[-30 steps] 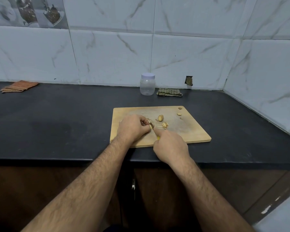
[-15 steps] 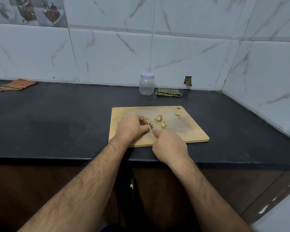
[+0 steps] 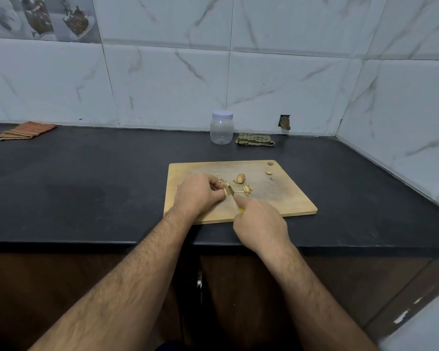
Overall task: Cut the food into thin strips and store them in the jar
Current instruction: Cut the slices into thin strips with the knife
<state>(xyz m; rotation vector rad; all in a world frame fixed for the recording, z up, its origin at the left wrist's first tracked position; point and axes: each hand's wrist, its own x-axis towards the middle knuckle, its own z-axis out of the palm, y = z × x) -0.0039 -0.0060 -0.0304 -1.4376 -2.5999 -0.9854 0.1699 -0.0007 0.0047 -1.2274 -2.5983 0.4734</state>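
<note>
Lighting is dim, cool and even. Shadows are soft. Wide-angle distortion bends the edges; small details appear soft.

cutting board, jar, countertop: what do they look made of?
Cutting board: wood or bamboo by its tan, matte face with pale scuffed wear.
Jar: likely clear plastic, with see-through ribbed walls and a pale opaque screw lid; glass not ruled out.
Countertop: dark stone, perhaps granite, black with a dull sheen and a thick squared front edge.
</note>
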